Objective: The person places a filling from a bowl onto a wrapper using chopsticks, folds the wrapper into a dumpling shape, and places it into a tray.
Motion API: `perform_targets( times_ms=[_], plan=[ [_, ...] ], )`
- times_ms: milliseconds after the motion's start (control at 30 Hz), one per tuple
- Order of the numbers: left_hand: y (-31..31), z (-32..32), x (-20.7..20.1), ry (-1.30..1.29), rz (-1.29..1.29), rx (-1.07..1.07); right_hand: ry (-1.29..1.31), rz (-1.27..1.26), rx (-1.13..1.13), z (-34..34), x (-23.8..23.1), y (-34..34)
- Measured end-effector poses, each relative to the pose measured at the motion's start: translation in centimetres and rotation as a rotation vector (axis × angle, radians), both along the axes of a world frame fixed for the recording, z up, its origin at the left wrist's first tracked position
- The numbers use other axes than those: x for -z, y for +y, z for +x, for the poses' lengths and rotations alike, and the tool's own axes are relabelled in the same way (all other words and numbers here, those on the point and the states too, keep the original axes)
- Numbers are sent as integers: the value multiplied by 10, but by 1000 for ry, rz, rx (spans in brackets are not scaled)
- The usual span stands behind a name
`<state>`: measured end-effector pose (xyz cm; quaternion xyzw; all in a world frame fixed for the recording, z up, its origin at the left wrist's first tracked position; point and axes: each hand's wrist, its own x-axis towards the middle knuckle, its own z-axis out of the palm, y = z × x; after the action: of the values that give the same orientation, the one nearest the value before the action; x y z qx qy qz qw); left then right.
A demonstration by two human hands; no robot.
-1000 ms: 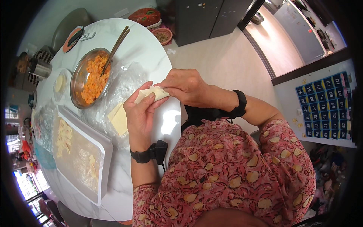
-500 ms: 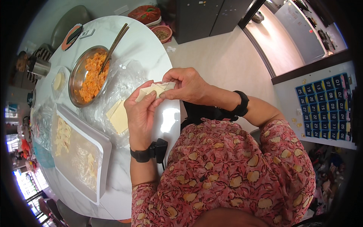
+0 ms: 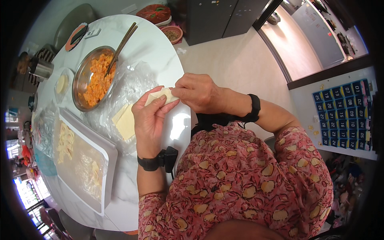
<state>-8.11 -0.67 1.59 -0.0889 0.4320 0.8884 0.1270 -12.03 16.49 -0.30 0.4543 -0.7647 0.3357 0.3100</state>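
Observation:
A folded wonton of pale dough is held between my two hands, above the table's right edge. My left hand grips its body, thumb on top and fingers beneath. My right hand pinches its right end with curled fingers. Just left of my left hand lies a stack of square wrappers on crumpled clear plastic. Beyond it stands a metal bowl of orange filling, with chopsticks leaning in it.
A white tray with several wontons stands on the round white table at the near left. A small dish sits left of the bowl. Past the table's far edge is a pink basket.
My right fingers have closed in on the wonton's right end, covering the corner that showed before. The wonton looks more gathered. My left hand has hardly moved.

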Motion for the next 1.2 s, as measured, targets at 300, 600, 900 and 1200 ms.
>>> perform_targets(
  times_ms=[300, 600, 900, 1200],
  plan=[
    [-1, 0, 0, -36, 130, -7, 137, 166, -83, 0, -9, 6],
    [-1, 0, -2, -66, 210, 62, 201, 261, -184, -3, -14, 7],
    [5, 5, 25, 283, 418, 152, 241, 201, -64, -6, -10, -5],
    [11, 1, 19, 32, 256, -23, 200, 354, 23, 4, -7, -9]
  ],
)
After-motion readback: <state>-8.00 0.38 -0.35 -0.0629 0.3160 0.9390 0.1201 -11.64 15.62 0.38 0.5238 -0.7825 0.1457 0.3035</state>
